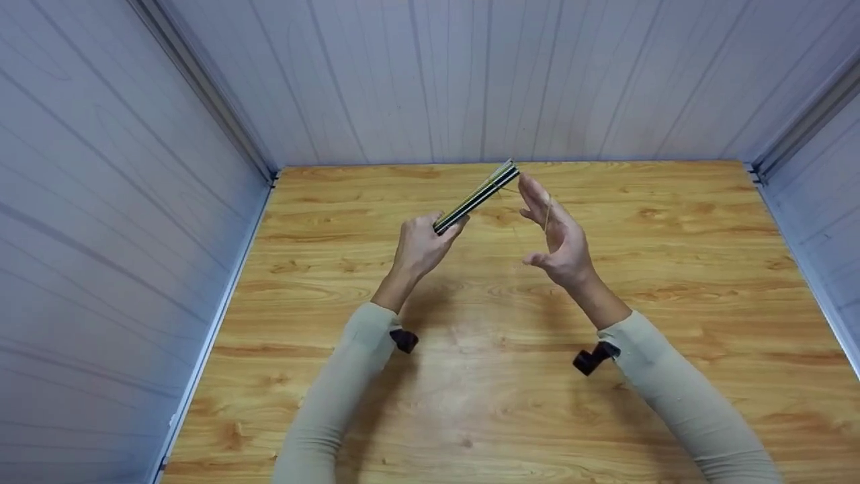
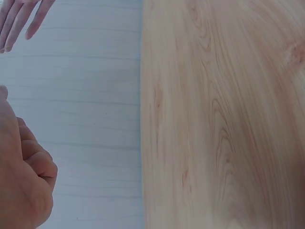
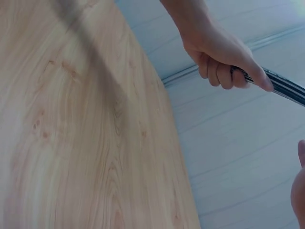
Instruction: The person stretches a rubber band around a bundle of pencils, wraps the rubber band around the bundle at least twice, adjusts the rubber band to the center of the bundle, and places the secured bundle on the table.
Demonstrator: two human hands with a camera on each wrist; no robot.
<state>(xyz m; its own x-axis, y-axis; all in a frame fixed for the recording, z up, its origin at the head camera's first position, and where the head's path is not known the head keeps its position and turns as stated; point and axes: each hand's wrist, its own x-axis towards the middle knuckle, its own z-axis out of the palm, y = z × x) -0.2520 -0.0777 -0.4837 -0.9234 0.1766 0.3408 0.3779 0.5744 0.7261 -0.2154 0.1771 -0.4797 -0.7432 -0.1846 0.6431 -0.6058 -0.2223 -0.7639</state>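
My left hand (image 1: 420, 245) grips the near end of a thin dark bundle of flat sticks (image 1: 478, 196), which slants up and away over the wooden table (image 1: 672, 269). In the right wrist view the left hand (image 3: 219, 52) is curled round the bundle (image 3: 286, 88). My right hand (image 1: 557, 232) stands just right of the bundle's far tip, fingers straight and thumb spread. A thin pale band seems to run across its fingers; I cannot tell how it sits. The left wrist view shows the left hand (image 2: 21, 181) and the right hand's fingertips (image 2: 21, 19).
White panelled walls (image 1: 134, 235) close the table in at the left, back and right. Black wrist mounts (image 1: 591, 358) sit on both pale sleeves. Both hands are held above the tabletop.
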